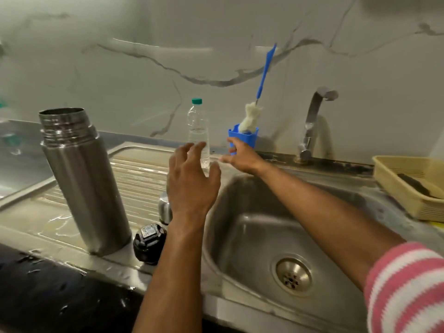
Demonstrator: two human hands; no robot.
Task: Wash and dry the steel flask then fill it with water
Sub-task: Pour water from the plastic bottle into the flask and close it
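Head view: blue cup (242, 138) holds bottle brush (252, 116); steel flask (84, 179) uncapped.

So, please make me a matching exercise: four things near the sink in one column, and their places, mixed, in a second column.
Things:
1. steel flask
2. bottle brush
3. black lid
4. beige basket

Places:
A. right of the tap
B. upright on the wet draining board, open
C. standing in the blue cup
D. at the flask's foot

Pairs: 1-B, 2-C, 3-D, 4-A

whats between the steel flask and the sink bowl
In the head view, the black flask lid, a small steel cup and the left forearm sit between the steel flask and the sink bowl.
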